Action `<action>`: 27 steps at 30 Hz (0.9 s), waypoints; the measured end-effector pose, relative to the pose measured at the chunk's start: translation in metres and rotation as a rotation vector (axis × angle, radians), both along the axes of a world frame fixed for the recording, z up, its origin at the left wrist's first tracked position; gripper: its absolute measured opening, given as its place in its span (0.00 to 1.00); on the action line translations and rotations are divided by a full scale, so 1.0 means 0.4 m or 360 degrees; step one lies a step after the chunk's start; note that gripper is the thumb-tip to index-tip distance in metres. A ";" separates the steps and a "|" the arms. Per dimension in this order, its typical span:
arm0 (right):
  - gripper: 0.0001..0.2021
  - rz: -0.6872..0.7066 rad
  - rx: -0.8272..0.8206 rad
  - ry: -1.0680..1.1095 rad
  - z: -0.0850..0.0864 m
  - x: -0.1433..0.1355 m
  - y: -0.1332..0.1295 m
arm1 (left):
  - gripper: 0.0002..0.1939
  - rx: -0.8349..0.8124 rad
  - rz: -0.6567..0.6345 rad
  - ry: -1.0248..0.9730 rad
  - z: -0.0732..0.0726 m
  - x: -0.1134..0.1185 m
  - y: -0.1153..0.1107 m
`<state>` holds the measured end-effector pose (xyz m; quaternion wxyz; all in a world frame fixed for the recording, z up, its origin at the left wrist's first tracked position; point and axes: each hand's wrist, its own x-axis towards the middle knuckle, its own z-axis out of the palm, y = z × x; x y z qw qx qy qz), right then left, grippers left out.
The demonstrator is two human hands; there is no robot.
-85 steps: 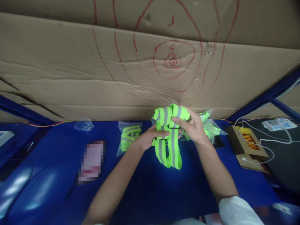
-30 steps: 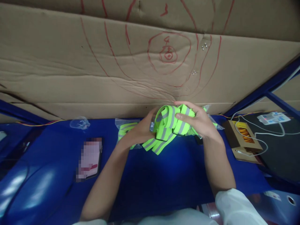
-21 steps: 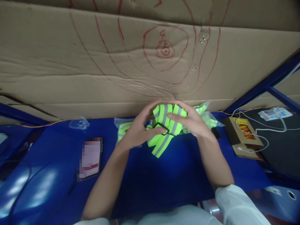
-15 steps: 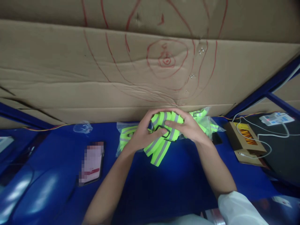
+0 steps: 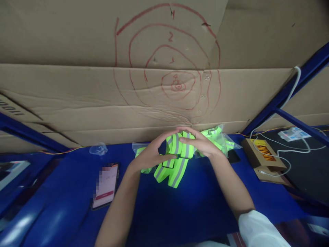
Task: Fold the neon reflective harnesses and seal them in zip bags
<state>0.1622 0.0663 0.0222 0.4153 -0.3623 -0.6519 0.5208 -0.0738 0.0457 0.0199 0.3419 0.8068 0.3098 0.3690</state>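
Observation:
A neon yellow-green reflective strap (image 5: 177,172) with grey stripes and black buckles is bunched between my hands, its loose ends hanging toward me over the blue surface. My left hand (image 5: 152,154) curves round its left side, thumb and fingers on the strap. On the right, my right hand (image 5: 200,141) grips the upper folds between thumb and fingers. Behind my left hand lies a clear bag with a similar strap (image 5: 146,169). Another bagged strap (image 5: 218,139) rests just beyond my right hand.
A phone (image 5: 106,185) lies on the blue table (image 5: 200,206) at left. An open cardboard box (image 5: 267,156) and white cables stand at right. Behind rises a cardboard panel (image 5: 77,92) with red rings, between blue frame bars (image 5: 280,103).
The view has tilted up, showing more of the panel. The black buckle has dropped away from my left thumb and hangs lower, and the strap's folds have shifted between my hands.

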 end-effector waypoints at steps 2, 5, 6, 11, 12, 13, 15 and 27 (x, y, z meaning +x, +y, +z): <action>0.20 -0.0104 -0.0027 -0.0029 -0.003 -0.009 -0.004 | 0.40 0.0003 0.0114 0.0036 -0.006 0.004 0.003; 0.18 -0.0364 0.0040 -0.0104 -0.018 -0.018 0.003 | 0.41 -0.0082 0.0215 -0.0042 -0.024 0.009 0.014; 0.19 -0.0424 0.0079 -0.0126 -0.023 -0.020 0.009 | 0.41 -0.0128 0.0212 -0.0090 -0.032 0.013 0.020; 0.26 -0.0485 -0.0012 -0.0038 -0.045 -0.024 0.038 | 0.43 -0.0175 0.0129 -0.0191 -0.070 0.034 0.047; 0.27 -0.0485 -0.0084 -0.0017 -0.049 -0.026 0.044 | 0.44 -0.0139 0.0103 -0.0175 -0.076 0.037 0.051; 0.28 -0.0478 -0.0159 -0.0002 -0.052 -0.027 0.049 | 0.45 -0.0089 0.0081 -0.0157 -0.080 0.040 0.054; 0.28 -0.0440 -0.0289 0.0038 -0.061 -0.031 0.057 | 0.46 0.0015 0.0049 -0.0102 -0.081 0.044 0.055; 0.24 -0.0320 -0.0423 0.0091 -0.100 -0.055 0.068 | 0.25 0.0776 0.0121 0.0424 -0.053 0.063 0.020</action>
